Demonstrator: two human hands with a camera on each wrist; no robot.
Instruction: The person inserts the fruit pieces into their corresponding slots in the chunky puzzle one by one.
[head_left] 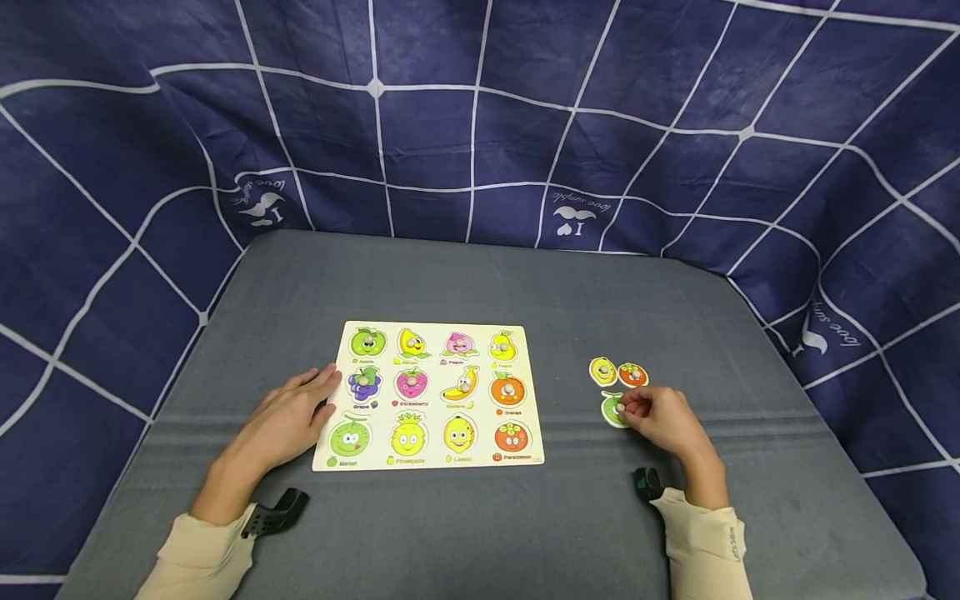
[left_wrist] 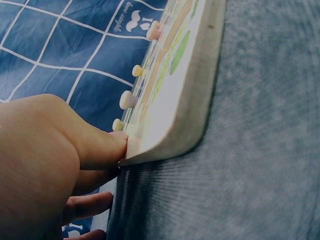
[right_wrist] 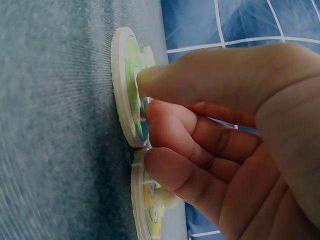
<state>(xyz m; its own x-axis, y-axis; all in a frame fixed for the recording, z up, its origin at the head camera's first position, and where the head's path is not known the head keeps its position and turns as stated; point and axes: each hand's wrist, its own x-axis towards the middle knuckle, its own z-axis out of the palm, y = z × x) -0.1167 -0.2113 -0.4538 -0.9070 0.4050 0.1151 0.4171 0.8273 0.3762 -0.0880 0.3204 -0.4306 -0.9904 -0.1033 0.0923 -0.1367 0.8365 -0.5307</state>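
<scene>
A wooden fruit puzzle board (head_left: 431,425) lies flat on the table, with printed fruits in three rows. My left hand (head_left: 288,417) rests at its left edge, fingers fairly straight; in the left wrist view the thumb (left_wrist: 102,147) touches the board's edge near a corner. To the right of the board, my right hand (head_left: 667,421) pinches at the face of a round green melon puzzle piece (head_left: 611,409), its knob hidden by the fingers. The piece's wooden edge (right_wrist: 120,85) stays close to the cloth. Just beyond it lie a yellow lemon piece (head_left: 602,372) and a red persimmon piece (head_left: 633,375).
Knobs (left_wrist: 128,100) stick up from pieces seated in the board. Grey cloth (head_left: 480,533) covers the table, with a shallow crease across its right side. Blue curtains (head_left: 420,125) with white lines enclose the back and sides.
</scene>
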